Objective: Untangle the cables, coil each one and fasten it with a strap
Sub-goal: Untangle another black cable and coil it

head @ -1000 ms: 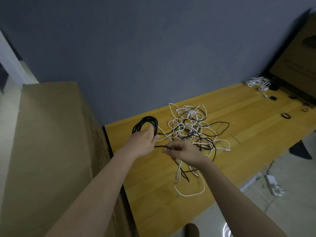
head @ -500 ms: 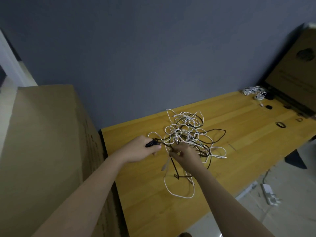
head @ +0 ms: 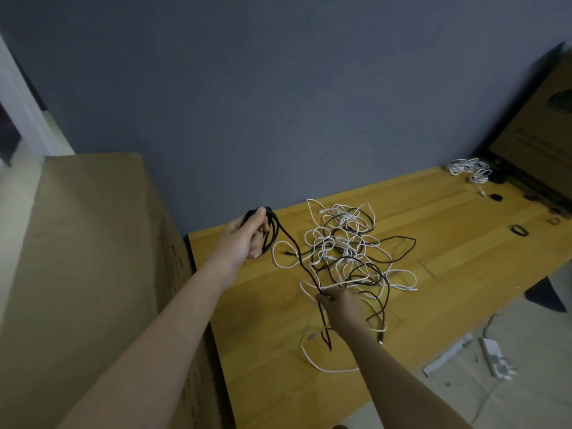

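A tangle of white and black cables (head: 346,249) lies on the wooden table (head: 448,249). My left hand (head: 244,236) is raised above the table's far left corner and grips a bundle of black cable loops (head: 272,233). From those loops a black cable strand (head: 298,258) runs down to my right hand (head: 337,305), which pinches it near the front of the tangle, together with a white strand. Below my right hand, black and white cable ends hang over the table.
A large cardboard box (head: 93,274) stands against the table's left side. Coiled white cables (head: 467,168) and small black straps (head: 518,229) lie at the far right by a dark board (head: 538,144). A white power adapter (head: 495,357) is on the floor.
My left hand has lifted up and away with the black loops. My right hand has moved toward me along the black cable, stretching the strand between the hands.
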The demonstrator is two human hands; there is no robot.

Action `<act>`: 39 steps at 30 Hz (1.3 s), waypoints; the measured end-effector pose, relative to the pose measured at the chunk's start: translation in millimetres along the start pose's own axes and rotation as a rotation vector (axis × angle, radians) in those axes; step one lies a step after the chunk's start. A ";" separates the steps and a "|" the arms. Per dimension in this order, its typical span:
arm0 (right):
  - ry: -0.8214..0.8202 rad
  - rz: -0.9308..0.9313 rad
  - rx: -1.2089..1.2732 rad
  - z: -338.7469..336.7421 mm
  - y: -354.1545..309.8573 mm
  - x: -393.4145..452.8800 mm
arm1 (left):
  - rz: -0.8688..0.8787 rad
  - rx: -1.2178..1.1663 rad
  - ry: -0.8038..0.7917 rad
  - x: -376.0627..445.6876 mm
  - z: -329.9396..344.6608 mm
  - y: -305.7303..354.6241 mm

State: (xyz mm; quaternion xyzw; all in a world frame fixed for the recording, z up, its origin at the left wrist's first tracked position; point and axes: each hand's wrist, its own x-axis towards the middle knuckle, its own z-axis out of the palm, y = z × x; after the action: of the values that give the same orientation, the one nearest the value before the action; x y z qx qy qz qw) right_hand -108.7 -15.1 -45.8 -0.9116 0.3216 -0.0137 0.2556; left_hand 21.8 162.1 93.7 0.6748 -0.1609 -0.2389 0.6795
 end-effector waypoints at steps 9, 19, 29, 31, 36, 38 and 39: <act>0.414 0.094 0.861 -71.4 -53.6 37.7 | -0.054 0.243 0.059 6.2 -0.6 -5.9; 0.354 -0.117 0.774 -111.2 -86.1 61.4 | -0.199 0.219 0.080 20.4 -3.2 -9.8; 0.115 -0.159 0.533 -91.9 -103.2 56.7 | -0.229 0.151 0.123 31.7 -13.1 -19.0; 0.157 -0.207 0.404 -89.0 -108.7 49.3 | -0.200 0.141 0.132 32.3 -14.6 -18.1; 0.160 -0.121 0.847 -89.8 -123.5 44.2 | -0.125 0.245 0.050 28.8 -8.5 -16.7; 0.122 -0.048 1.050 -91.7 -129.6 46.0 | -0.127 0.248 0.040 29.5 -5.8 -17.9; 0.089 -0.009 1.149 -92.3 -132.1 48.3 | -0.130 0.247 0.041 30.1 -5.4 -18.1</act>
State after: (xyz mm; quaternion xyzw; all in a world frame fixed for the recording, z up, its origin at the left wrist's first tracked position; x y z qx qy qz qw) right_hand -11.3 1.5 90.4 -0.6262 0.2693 -0.2256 0.6960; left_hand 47.9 150.8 72.4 0.7672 -0.1310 -0.2469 0.5773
